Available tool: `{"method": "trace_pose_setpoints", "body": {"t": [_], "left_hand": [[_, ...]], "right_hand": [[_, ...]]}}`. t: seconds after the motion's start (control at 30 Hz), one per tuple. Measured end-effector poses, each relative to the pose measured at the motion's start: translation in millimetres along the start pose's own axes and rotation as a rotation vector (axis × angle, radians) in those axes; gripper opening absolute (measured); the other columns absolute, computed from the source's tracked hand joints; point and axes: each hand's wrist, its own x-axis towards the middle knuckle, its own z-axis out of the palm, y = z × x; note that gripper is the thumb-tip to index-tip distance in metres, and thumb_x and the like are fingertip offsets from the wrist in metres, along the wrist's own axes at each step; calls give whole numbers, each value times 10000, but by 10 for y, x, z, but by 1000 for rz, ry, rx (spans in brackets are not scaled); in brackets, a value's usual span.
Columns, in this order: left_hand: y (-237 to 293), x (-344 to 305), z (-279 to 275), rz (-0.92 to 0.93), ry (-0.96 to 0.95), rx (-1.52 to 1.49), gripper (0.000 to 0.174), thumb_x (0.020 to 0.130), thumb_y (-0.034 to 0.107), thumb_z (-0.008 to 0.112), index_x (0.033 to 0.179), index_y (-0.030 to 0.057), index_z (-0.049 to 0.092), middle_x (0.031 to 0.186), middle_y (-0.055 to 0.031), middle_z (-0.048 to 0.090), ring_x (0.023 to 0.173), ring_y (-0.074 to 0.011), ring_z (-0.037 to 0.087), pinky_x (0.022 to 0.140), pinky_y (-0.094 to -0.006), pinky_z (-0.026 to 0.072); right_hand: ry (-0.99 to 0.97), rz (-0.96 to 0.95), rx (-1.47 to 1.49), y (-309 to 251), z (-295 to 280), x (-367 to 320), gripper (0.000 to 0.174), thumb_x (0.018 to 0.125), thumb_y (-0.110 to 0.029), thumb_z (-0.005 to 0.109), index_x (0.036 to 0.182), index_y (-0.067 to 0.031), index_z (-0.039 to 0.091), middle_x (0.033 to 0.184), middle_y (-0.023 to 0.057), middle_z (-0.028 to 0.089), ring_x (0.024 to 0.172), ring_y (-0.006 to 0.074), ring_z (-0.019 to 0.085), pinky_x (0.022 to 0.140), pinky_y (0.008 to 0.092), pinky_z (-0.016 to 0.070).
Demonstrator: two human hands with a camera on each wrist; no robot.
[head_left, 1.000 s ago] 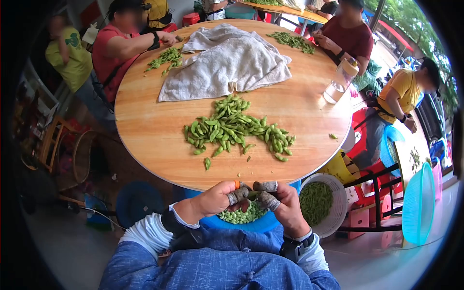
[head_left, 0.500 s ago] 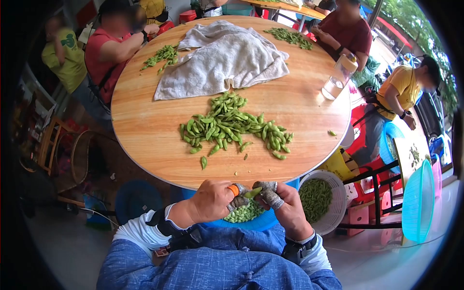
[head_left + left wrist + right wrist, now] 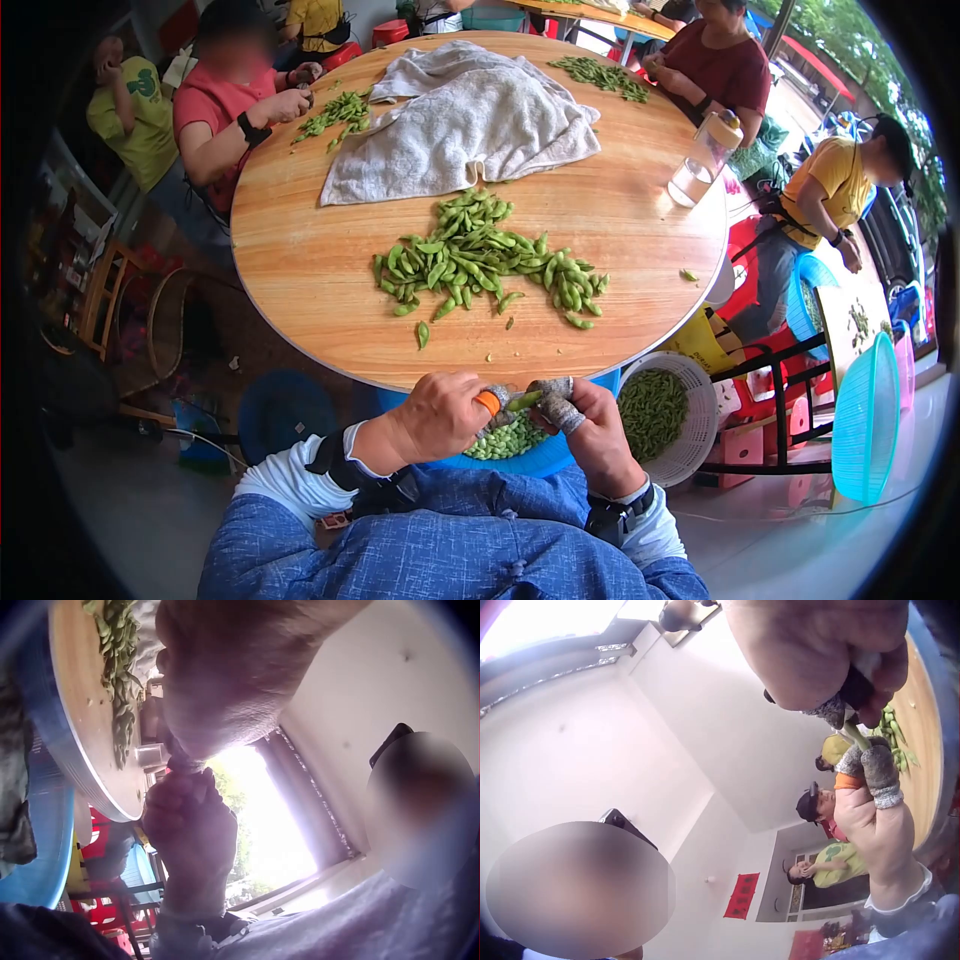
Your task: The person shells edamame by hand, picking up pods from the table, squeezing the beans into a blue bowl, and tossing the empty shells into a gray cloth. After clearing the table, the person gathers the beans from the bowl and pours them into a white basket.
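Note:
Above the basin, my left hand (image 3: pixel 440 418) and right hand (image 3: pixel 600 435) meet at the fingertips over one green soybean pod (image 3: pixel 523 401). Both pinch it, one at each end. Grey knitted covers wrap the thumb and finger of each hand, and an orange band circles a finger of the left. The right wrist view shows the pod (image 3: pixel 857 736) stretched between the covered fingertips. Shelled green beans (image 3: pixel 508 442) lie in the blue basin (image 3: pixel 545 462) below. On the wooden table (image 3: pixel 320 290) in front, a heap of pods (image 3: pixel 465 262) is spread.
A rumpled white towel (image 3: pixel 470 135) covers something mid-table. At the right edge stands a clear bottle (image 3: pixel 695 175). A white basket (image 3: pixel 708 425) of pods sits low on the right, near a turquoise basket (image 3: pixel 868 430). Several people sit or stand around.
My fingertips have drawn slightly apart, and the pod between them now shows more plainly. The left hand has turned knuckles-up. Across the table, the person in pink has drawn their hands back.

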Motion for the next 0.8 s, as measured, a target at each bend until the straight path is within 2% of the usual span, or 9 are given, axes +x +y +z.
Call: {"method": "trace_pose_setpoints", "body": {"t": [0.07,0.17,0.27,0.37,0.47,0.57,0.67,0.77,0.8], "left_hand": [[2,-24,30,10,19,12,238,580,69,605,801,-17,594,707,-131,559,612,-266,553,506,-342,446],[-12,-15,80,-106,50,-217,184,658,72,614,818,-14,586,692,-123,549,607,-223,549,523,-323,437],[20,-3,134,-255,110,-799,130,748,99,594,820,-7,569,663,-73,528,575,-158,512,515,-281,407],[-10,-62,243,-371,78,-1155,85,810,98,534,826,15,544,647,-10,494,545,-95,447,493,-228,361],[10,-133,348,-650,63,-1708,45,822,79,503,830,41,525,653,16,479,534,-68,412,475,-198,318],[-28,-183,452,-720,53,-2126,29,819,49,487,837,52,510,651,11,471,529,-53,387,471,-187,300],[38,-91,329,-716,111,-1353,52,786,60,528,830,32,526,647,-43,502,517,-123,447,475,-230,345],[-42,-91,389,-264,206,-477,112,739,70,556,829,6,544,672,-113,535,552,-240,514,522,-287,401],[-34,-101,367,-261,150,-388,162,708,88,572,831,-16,554,711,-154,550,625,-318,541,572,-329,429]], "right_hand": [[27,38,-24,41,-10,18,189,813,-86,539,976,7,556,848,-4,585,763,59,521,684,195,409],[14,-3,43,85,2,46,224,793,-188,582,911,2,566,789,17,586,684,74,514,610,199,392],[-26,-70,185,151,22,66,240,782,-200,595,917,-5,557,810,30,580,692,93,515,614,213,395],[-111,-148,315,380,-65,159,253,777,-212,599,922,-11,549,847,50,572,723,117,519,631,233,405],[-114,-196,325,469,-63,227,249,776,-214,598,915,-14,548,863,59,564,743,128,514,650,246,414],[-157,-183,393,560,-113,277,251,771,-211,604,922,-19,549,869,58,561,752,124,512,669,248,419],[-119,-128,321,416,-73,232,263,776,-217,597,926,-7,548,841,49,560,711,113,501,642,235,407],[-144,-69,199,329,-84,191,226,802,-173,578,949,-3,551,806,-2,563,671,70,475,604,204,381],[-130,-54,183,310,-72,188,216,800,-162,580,944,-3,552,801,-6,562,664,64,473,599,199,381]]}}
